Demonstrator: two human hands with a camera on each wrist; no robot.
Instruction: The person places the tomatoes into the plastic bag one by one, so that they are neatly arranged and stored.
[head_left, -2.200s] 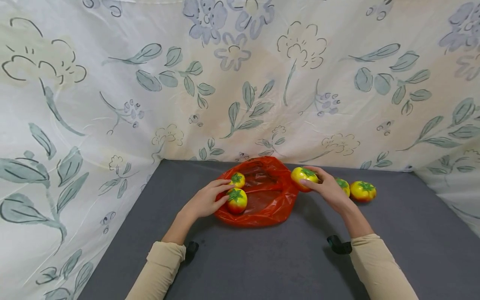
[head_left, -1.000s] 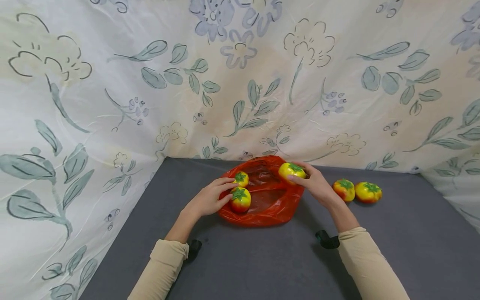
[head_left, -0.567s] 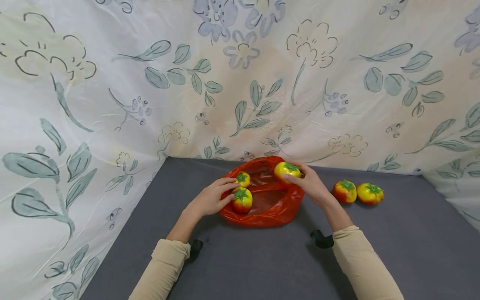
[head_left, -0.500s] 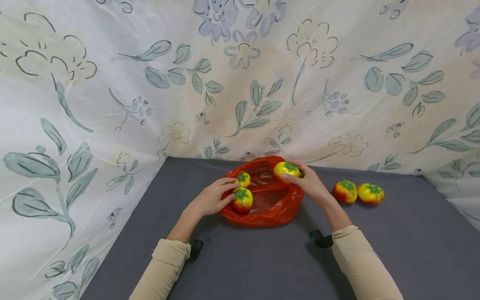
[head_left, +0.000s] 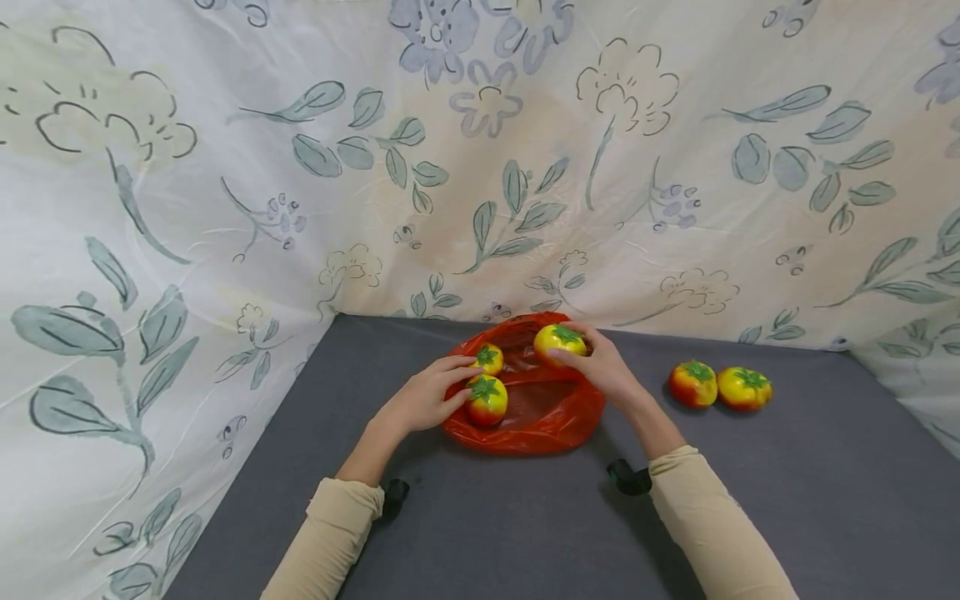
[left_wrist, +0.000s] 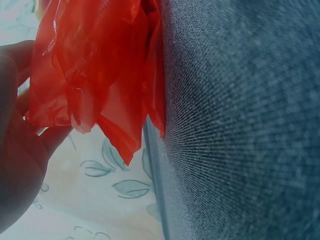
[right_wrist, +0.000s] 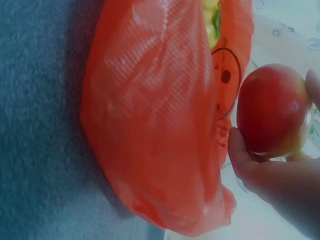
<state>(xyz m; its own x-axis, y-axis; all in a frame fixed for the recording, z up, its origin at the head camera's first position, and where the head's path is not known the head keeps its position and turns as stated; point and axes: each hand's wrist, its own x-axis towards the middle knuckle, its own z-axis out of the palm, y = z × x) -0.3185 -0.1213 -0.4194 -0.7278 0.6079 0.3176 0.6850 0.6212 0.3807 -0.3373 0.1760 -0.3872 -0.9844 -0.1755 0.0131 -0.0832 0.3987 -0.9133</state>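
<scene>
A red plastic bag [head_left: 540, 433] lies with its mouth spread wide at the middle of the table. Two yellow-red persimmons with green calyxes sit in its left part, a front one [head_left: 487, 401] and a back one [head_left: 490, 360]. My left hand [head_left: 423, 396] holds the bag's left rim, its fingertips at these persimmons; in the left wrist view the red film [left_wrist: 100, 65] hides part of the fingers. My right hand [head_left: 603, 371] grips another persimmon [head_left: 560, 344] above the right side of the mouth. From the right wrist view, that persimmon's red underside [right_wrist: 272, 110] shows beside the bag.
Two more persimmons lie side by side on the dark grey table [head_left: 510, 525] to the right, one redder [head_left: 692, 385] and one mostly yellow [head_left: 744, 389]. A floral cloth [head_left: 465, 242] hangs along the back and sides.
My right hand has carried its persimmon leftward from the bag's right edge to over the mouth. My left hand stays at the left rim. The view has shifted slightly.
</scene>
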